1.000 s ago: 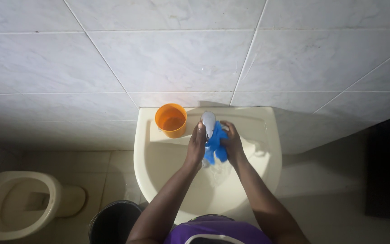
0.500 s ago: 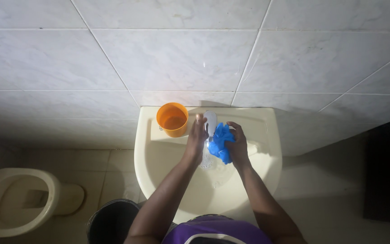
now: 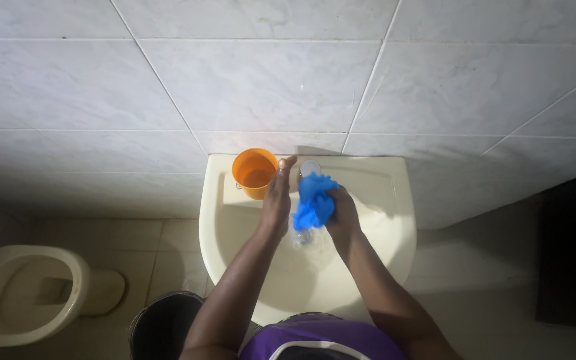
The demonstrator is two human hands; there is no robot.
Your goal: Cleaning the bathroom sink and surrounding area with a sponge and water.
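Observation:
My right hand (image 3: 343, 212) grips a crumpled blue cloth (image 3: 313, 199) and presses it over the chrome tap (image 3: 309, 167) at the back of a cream washbasin (image 3: 381, 200). Most of the tap is hidden under the cloth. My left hand (image 3: 276, 197) lies flat with fingers stretched along the left side of the tap, its fingertips near an orange plastic cup (image 3: 253, 173) that stands on the basin's back ledge. Water glistens in the bowl below the cloth.
White marbled wall tiles (image 3: 268, 80) rise behind the basin. A cream toilet bowl (image 3: 28, 293) sits at the lower left. A black bucket (image 3: 161, 323) stands on the floor beside my left arm. A dark panel (image 3: 571, 260) fills the right edge.
The blue cloth has shifted left and up, from beside the tap to on top of it. My left hand slid a little left, closer to the orange cup.

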